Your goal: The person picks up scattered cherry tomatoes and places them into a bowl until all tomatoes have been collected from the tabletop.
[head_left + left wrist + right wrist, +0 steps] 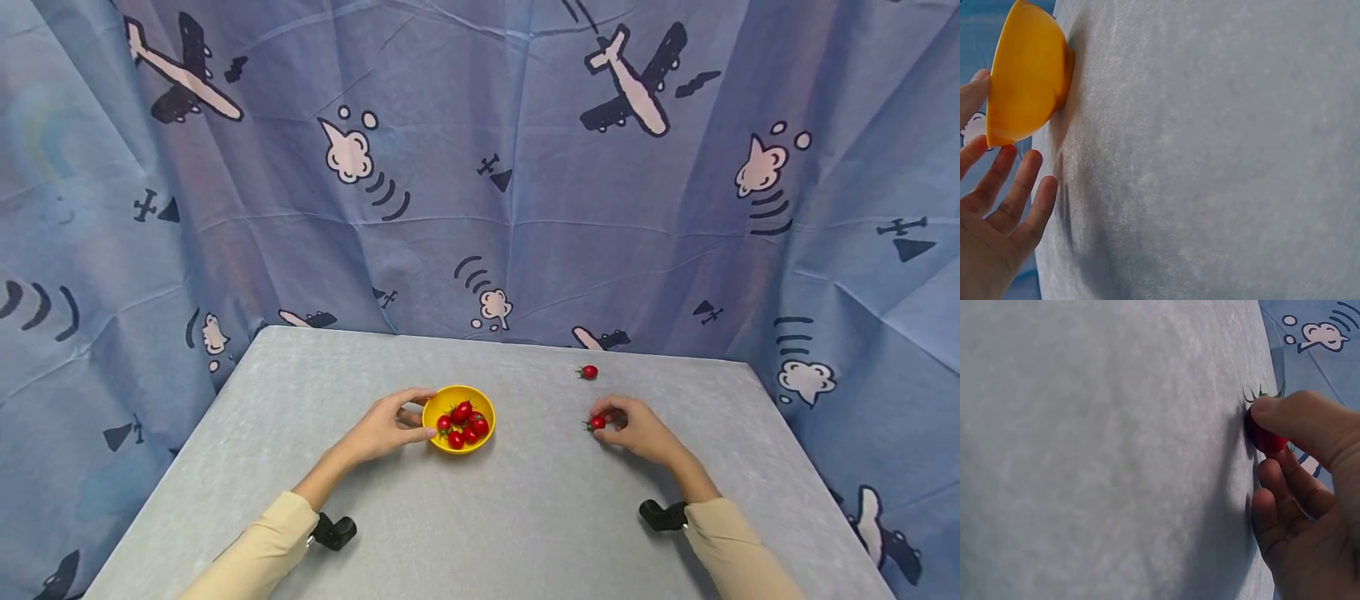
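Note:
A small yellow bowl [491,404] stands on the table with several red cherry tomatoes [462,412] inside. My left hand [384,429] holds it at its left side, thumb and index finger against the rim. In the left wrist view the bowl [1032,75] shows side-on, with the other fingers spread below its edge. To the right, my right hand [637,429] pinches a cherry tomato [597,422] between thumb and fingers. The right wrist view shows this tomato [1266,434] with green sepals, close to the tabletop. Another cherry tomato [589,372] lies farther back.
A light grey table [525,517] spans the area under both hands. Behind it and at its sides hangs a blue curtain [420,167] printed with airplanes and clouds. Each wrist wears a black camera mount [333,531].

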### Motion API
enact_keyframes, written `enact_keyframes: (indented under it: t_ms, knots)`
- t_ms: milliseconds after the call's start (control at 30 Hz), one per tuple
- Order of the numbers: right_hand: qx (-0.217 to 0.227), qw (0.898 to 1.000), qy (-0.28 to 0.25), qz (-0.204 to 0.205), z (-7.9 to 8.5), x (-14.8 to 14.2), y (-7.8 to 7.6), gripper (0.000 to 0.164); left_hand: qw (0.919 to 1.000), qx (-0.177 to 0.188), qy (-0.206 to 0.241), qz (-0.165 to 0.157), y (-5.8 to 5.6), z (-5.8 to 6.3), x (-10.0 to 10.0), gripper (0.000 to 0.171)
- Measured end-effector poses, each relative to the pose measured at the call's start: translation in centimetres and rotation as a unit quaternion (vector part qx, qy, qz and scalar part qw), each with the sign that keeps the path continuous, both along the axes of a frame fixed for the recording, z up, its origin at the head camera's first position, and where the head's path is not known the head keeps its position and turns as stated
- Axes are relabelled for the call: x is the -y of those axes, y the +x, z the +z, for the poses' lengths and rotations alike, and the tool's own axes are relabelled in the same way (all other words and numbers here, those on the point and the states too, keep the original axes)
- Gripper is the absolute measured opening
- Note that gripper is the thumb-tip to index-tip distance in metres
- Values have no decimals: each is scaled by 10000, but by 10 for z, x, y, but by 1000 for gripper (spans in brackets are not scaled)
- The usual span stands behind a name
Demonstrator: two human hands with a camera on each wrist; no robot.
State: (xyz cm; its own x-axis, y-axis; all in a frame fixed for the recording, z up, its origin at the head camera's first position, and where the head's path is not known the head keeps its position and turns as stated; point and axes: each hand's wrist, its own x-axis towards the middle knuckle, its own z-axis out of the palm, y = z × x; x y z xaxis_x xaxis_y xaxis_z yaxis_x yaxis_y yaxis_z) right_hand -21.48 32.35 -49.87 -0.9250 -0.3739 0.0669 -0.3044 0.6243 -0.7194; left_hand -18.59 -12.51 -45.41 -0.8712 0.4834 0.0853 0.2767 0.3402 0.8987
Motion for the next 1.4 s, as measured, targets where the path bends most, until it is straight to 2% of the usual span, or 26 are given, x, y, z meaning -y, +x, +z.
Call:
enact_keyframes:
  t_ms: [400,633,700,1000,1167,1400]
  knots:
    - [81,9996,-46,-278,3,1,-5,23,10000,-16,5,-27,-1,-2,0,54]
    - [23,9996,-105,-243,10,8,-9,24,9999,-90,-86,32,-20,-40,7,57]
    - [-33,9996,-170,-213,11,12,-10,24,9999,-123,-93,33,-21,-42,8,57]
    - [-262,9987,-444,-45,15,36,-17,22,9999,-104,-10,41,-20,-41,7,57]
    - [-199,9983,-552,67,20,51,-20,22,9998,-124,142,3,-20,-41,7,58]
    - [-65,9979,-625,181,26,72,-25,21,9999,-128,16,30,-21,-42,7,56]
